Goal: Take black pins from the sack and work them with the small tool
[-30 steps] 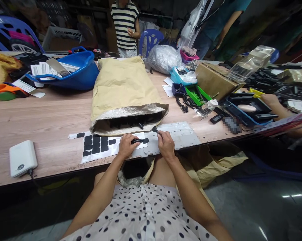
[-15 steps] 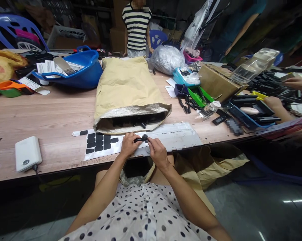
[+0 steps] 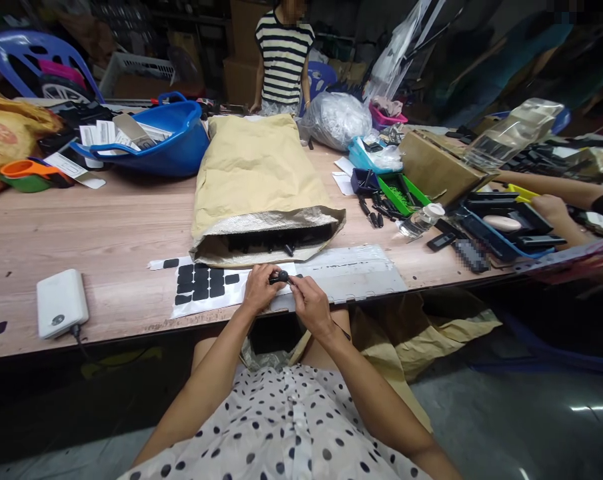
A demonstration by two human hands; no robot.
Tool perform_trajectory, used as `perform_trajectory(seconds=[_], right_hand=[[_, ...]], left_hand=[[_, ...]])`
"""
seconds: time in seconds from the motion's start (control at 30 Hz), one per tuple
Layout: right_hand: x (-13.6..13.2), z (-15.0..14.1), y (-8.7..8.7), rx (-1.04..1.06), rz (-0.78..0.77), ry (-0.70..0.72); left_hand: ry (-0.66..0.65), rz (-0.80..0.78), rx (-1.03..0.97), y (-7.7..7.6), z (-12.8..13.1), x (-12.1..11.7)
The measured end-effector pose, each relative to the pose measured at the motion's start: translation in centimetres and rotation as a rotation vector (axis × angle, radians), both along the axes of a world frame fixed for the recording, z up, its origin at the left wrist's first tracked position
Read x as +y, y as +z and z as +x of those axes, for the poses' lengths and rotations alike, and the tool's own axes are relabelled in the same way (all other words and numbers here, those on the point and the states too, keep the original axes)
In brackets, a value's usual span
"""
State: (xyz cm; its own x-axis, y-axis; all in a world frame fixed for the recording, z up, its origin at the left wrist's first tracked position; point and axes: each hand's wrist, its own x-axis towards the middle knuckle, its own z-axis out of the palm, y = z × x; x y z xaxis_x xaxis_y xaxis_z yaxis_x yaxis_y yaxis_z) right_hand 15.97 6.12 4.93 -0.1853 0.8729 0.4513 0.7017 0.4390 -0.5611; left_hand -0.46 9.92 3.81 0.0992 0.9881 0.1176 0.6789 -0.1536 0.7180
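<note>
My left hand (image 3: pixel 258 289) is closed round a small black plastic part (image 3: pixel 277 279) at the near table edge. My right hand (image 3: pixel 307 305) pinches a round black piece (image 3: pixel 283 275) and presses it against the end of that part. Both hands meet over a white sheet (image 3: pixel 209 285) that carries several black adhesive pads. Just behind them lies a brown paper sack (image 3: pixel 259 187), its open mouth facing me with black parts inside.
A white power bank (image 3: pixel 61 311) lies at the near left, a blue basin (image 3: pixel 166 137) with papers at the back left. Trays of black parts (image 3: pixel 501 223) and a cardboard box (image 3: pixel 434 170) fill the right, where another person's hands work. A person in stripes (image 3: pixel 283 57) stands behind.
My right hand carried the round black piece leftward and brought it onto the end of the part in my left hand. The view shifted slightly left.
</note>
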Motion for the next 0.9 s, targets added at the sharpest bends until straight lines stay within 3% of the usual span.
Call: perform_trajectory(seconds=[0.17,0.33,0.63,0.73,0.9], right_hand=[[2.1,2.8,-0.1,-0.087,0.023,-0.154],[4.9,5.9,-1.5,-0.279,0.051,-0.264],[5.1,5.4,-2.7,-0.369,0.063,-0.304],[5.2,5.2,-2.7,-0.364,0.059,-0.311],[5.3,5.1,-2.9,-0.363,0.042,-0.330]], left_hand=[[-0.010,0.004,0.012,-0.2,0.1,0.0],[-0.019,-0.007,0.015,-0.3,0.1,0.0],[-0.062,0.019,0.015,0.7,-0.3,-0.1],[-0.104,0.097,-0.015,1.4,-0.5,-2.0],[-0.273,0.080,-0.135,1.1,-0.5,-8.6]])
